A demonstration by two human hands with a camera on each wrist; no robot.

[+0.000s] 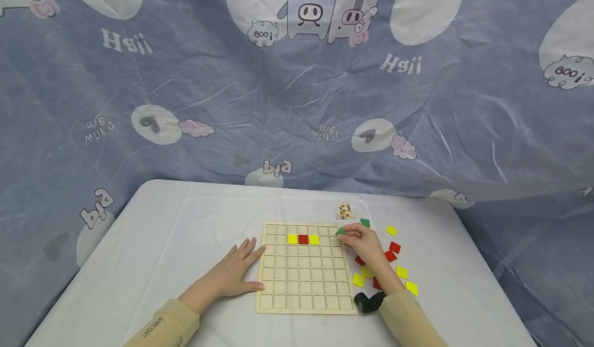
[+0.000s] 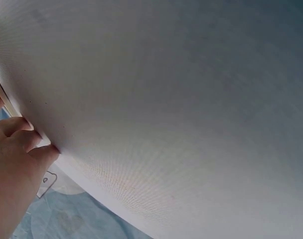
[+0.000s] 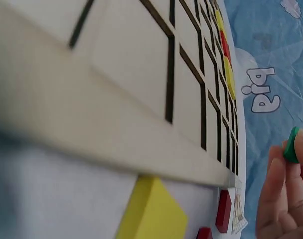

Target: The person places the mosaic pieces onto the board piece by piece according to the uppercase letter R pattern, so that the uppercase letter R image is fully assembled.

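A pale wooden grid board (image 1: 306, 275) lies on the table. In its second row from the top sit a yellow tile (image 1: 292, 239), a red tile (image 1: 303, 240) and another yellow tile (image 1: 314, 240), side by side. My left hand (image 1: 234, 272), fingers spread, rests along the board's left edge; the left wrist view catches it (image 2: 17, 159) at the frame's side. Thumb and fingers of my right hand (image 1: 364, 241) pinch a small green piece (image 1: 341, 231) over the board's upper right corner. The right wrist view shows this green piece (image 3: 291, 145) between the fingertips, raised above the table.
Loose yellow tiles (image 1: 401, 272) and red tiles (image 1: 395, 247) lie scattered right of the board, some under my right forearm. Behind that hand is another green piece (image 1: 365, 223). A small printed grid card (image 1: 345, 211) lies beyond the board. A black object (image 1: 368, 302) shows by the right cuff.
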